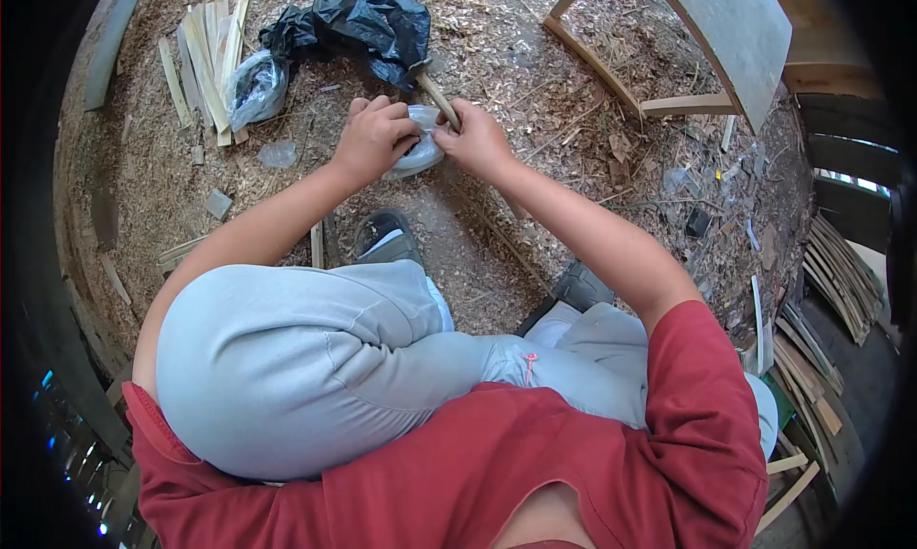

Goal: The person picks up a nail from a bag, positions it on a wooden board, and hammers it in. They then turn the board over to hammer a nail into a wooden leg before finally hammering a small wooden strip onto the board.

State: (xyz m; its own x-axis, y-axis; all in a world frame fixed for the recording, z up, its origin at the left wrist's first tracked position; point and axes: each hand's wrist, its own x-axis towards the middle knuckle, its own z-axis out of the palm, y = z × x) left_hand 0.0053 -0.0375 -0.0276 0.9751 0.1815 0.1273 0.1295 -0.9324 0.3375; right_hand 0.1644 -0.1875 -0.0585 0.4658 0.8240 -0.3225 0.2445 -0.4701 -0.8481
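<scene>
Between my hands on the ground sits an open, whitish see-through plastic bag (417, 157) with something dark inside. My left hand (374, 136) is at its left side, fingers curled down over the opening; what the fingertips pinch is hidden. My right hand (475, 146) is closed around a wooden handle (437, 96), its thumb side against the bag's right rim. The handle slants up and left to a crumpled black plastic bag (368, 28), where its far end meets the bag's edge.
Wood shavings cover the ground. Thin wooden strips (212, 57) and a clear bag (258, 86) lie at upper left. A wooden-framed piece (712, 33) stands at upper right. Stacked slats (841, 272) lie at far right. My shoes (387, 234) are just below the hands.
</scene>
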